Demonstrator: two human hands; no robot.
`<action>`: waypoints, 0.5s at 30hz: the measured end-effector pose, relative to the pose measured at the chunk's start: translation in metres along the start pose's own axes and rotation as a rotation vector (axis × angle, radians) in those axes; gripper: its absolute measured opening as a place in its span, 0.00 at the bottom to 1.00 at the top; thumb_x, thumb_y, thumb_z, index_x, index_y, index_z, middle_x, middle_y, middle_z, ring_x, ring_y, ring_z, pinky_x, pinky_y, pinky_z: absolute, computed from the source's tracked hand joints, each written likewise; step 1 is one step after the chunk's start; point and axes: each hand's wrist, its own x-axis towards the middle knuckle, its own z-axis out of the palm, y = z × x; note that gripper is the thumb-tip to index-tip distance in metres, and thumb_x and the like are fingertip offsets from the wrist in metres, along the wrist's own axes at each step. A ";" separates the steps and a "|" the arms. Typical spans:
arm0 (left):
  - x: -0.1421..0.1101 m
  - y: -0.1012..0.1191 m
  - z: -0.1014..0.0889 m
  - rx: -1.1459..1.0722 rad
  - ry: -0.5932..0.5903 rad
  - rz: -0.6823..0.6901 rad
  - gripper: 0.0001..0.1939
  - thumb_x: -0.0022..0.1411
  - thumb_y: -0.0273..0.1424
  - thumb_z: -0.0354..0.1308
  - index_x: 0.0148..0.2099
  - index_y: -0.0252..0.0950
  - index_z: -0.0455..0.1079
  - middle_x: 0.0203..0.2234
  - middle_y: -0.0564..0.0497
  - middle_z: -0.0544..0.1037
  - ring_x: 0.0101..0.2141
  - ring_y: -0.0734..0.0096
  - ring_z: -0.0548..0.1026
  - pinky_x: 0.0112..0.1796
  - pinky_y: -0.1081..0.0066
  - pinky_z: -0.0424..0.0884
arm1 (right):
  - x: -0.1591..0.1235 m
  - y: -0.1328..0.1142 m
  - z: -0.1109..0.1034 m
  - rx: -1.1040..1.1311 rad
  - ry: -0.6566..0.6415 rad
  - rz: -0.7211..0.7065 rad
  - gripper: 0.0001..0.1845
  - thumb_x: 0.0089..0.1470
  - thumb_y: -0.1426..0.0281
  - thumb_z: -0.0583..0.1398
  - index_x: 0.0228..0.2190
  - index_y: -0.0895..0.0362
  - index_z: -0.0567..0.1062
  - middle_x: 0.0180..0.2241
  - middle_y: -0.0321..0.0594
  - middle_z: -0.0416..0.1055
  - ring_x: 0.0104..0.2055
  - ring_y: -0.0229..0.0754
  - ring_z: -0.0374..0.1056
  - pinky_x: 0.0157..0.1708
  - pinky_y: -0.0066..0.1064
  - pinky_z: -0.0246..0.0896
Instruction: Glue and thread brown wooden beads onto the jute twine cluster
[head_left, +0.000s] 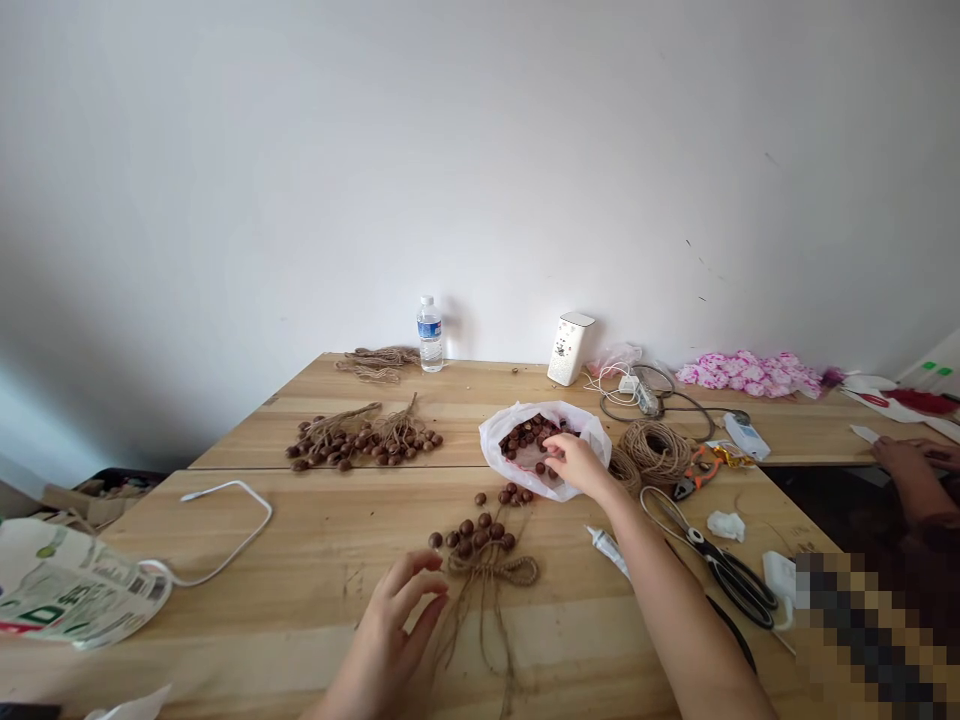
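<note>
My right hand (pixel 581 463) reaches into a white plastic bag (pixel 491 440) of round brown nuts (pixel 531 430) that look like macadamias. Its thumb and forefinger are apart over the nuts, with nothing visible between them. On the near tabletop, my left hand (pixel 401 610) is half curled, thumb apart from fingers, and holds nothing. Just to its right lies a twine bundle (pixel 517 570) with a looped bow and loose tails. Several brown nuts (pixel 484 535) sit at its top, and a few more (pixel 514 493) lie between it and the bag.
Finished-looking nut bunches (pixel 360 440) lie back left, near a water bottle (pixel 430 340). To the right are twine rolls (pixel 656 450), pliers (pixel 697 472), scissors (pixel 727 570) and a glue tube (pixel 606 548). A white cable (pixel 255 500) curves left. Another person's hands (pixel 904 460) are far right.
</note>
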 end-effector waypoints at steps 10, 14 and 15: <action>0.001 -0.001 -0.007 -0.019 -0.116 0.133 0.08 0.63 0.28 0.50 0.31 0.38 0.67 0.30 0.48 0.75 0.38 0.63 0.72 0.41 0.64 0.66 | 0.015 0.015 0.012 -0.448 -0.241 0.022 0.14 0.58 0.71 0.58 0.46 0.60 0.70 0.49 0.46 0.66 0.50 0.48 0.63 0.48 0.44 0.60; 0.000 -0.004 -0.005 -0.029 -0.109 0.085 0.10 0.64 0.28 0.49 0.29 0.37 0.66 0.32 0.48 0.74 0.36 0.65 0.71 0.39 0.65 0.67 | 0.020 0.022 0.012 -0.549 -0.327 0.049 0.12 0.60 0.67 0.56 0.44 0.58 0.70 0.47 0.44 0.67 0.46 0.44 0.66 0.45 0.42 0.64; 0.000 -0.005 -0.004 -0.032 -0.110 0.076 0.11 0.64 0.28 0.49 0.29 0.37 0.66 0.32 0.48 0.74 0.36 0.65 0.71 0.39 0.66 0.67 | 0.021 0.022 0.013 -0.565 -0.340 0.051 0.12 0.60 0.67 0.56 0.45 0.58 0.70 0.47 0.44 0.67 0.46 0.44 0.67 0.45 0.42 0.64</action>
